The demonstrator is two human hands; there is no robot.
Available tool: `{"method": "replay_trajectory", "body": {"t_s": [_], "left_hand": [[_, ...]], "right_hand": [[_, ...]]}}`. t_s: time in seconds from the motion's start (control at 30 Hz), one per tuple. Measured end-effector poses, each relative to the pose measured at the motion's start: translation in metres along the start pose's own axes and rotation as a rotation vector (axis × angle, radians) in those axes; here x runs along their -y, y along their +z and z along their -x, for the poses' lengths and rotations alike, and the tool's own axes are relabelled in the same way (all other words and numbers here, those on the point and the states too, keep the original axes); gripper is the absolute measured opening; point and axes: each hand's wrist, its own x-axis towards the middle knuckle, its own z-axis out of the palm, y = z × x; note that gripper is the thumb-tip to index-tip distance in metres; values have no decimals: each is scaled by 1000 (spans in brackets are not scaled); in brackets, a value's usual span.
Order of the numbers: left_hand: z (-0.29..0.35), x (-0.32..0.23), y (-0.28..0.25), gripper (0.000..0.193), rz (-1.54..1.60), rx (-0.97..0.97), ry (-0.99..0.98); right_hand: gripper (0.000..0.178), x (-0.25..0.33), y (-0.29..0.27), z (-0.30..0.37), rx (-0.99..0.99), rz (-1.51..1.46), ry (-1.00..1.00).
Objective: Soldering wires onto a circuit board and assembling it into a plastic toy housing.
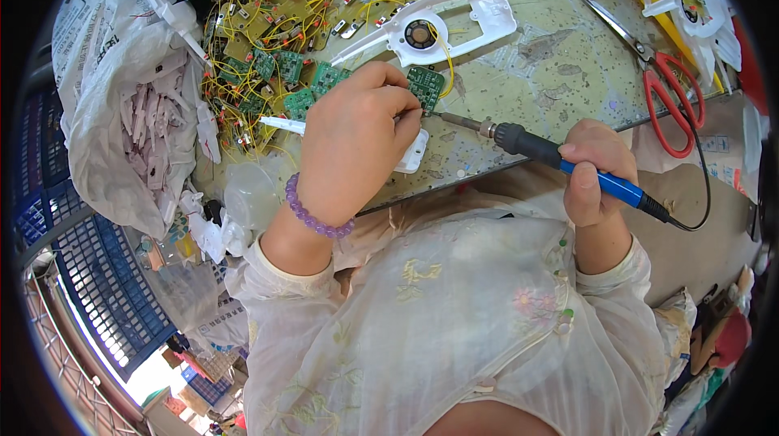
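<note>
My right hand is closed round the blue and black handle of a soldering iron. Its metal tip points left and ends at the lower edge of a small green circuit board. Right beside that board, my left hand has its fingers bent together; whatever they pinch is hidden. A yellow wire runs from the board up to a round speaker set in a white plastic housing. Under my left hand lies another white plastic part, mostly covered by the hand.
Many circuit boards with yellow wires are heaped at the far left. A white bag of small plastic pieces stands left of them. Red-handled scissors lie at the right, beside the iron's black cord. The table's near edge runs below my hands.
</note>
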Motion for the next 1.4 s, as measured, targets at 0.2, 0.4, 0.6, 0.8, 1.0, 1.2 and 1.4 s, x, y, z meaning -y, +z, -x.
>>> {"method": "replay_trajectory", "body": {"t_s": [0.2, 0.4, 0.6, 0.8, 1.0, 1.2, 1.4], "left_hand": [[0, 0, 1, 9, 2, -6, 6], [-1, 2, 4, 6, -4, -26, -2], [-2, 0, 2, 6, -1, -78, 30], [2, 4, 4, 6, 15, -89, 28], [5, 2, 4, 6, 32, -89, 30], [5, 5, 7, 8, 15, -90, 34], [8, 9, 6, 8, 9, -122, 33]], "right_hand": [[15, -5, 2, 12, -123, -62, -32], [20, 9, -12, 5, -466, 2, 54], [17, 30, -73, -32, -717, 270, -114], [18, 56, -89, -90, -805, 436, -68], [17, 54, -81, -120, -578, 609, 80], [20, 31, -66, -143, -292, 819, 181], [18, -12, -35, -109, -547, 493, 361]]}}
